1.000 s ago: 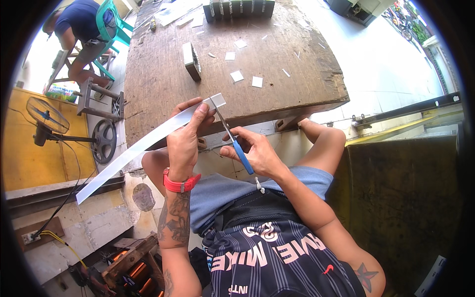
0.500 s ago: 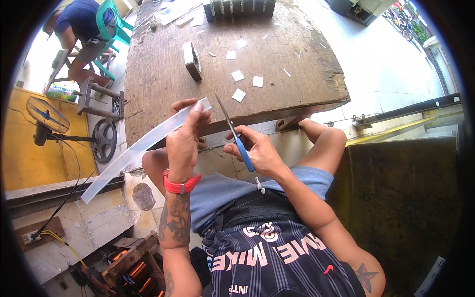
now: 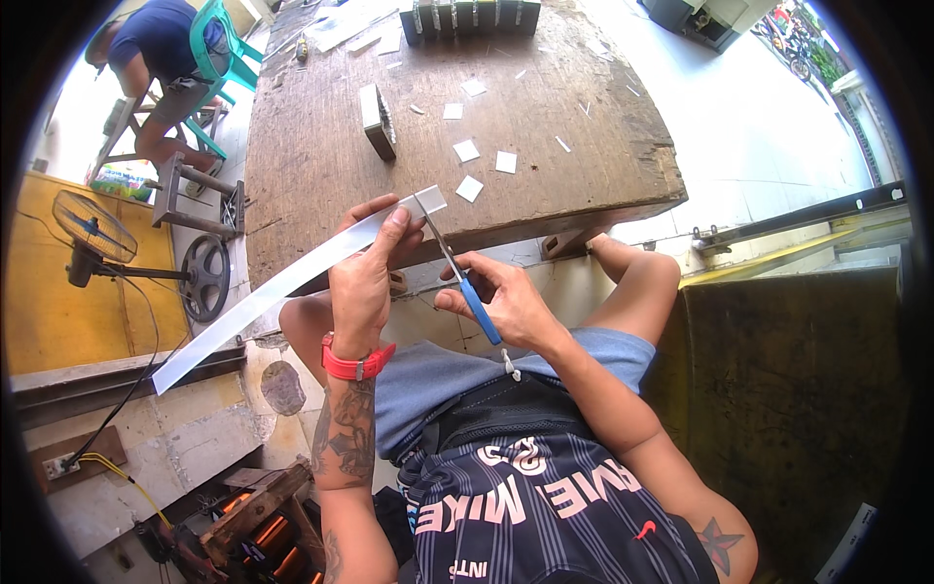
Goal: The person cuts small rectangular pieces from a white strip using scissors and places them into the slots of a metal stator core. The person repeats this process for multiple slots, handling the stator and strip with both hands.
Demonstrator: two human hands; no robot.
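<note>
Between thumb and fingers, my left hand (image 3: 362,277) pinches a long, whitish translucent plastic strip (image 3: 258,307) near its upper end. The strip slopes down to the lower left, its far end hanging beyond my knee. My right hand (image 3: 513,310) is closed around blue-handled scissors (image 3: 479,310), with the blades pointing up and left. Those blades cross the strip just right of my left thumb, and a short end sticks out past them. Whether they are parted there is hard to tell. Beyond, several small white squares (image 3: 469,188) lie on the wooden table (image 3: 311,136).
A dark block with a rough edge (image 3: 377,122) stands on the table, and a larger dark slotted piece (image 3: 469,21) sits at its far end. Thin white offcuts (image 3: 563,144) are scattered around. At left are a fan (image 3: 92,229) and a seated person (image 3: 161,58).
The strip has shifted right and straightened, so its end now reaches past the scissor blades. My left hand moved slightly right; the right hand stays almost in place.
</note>
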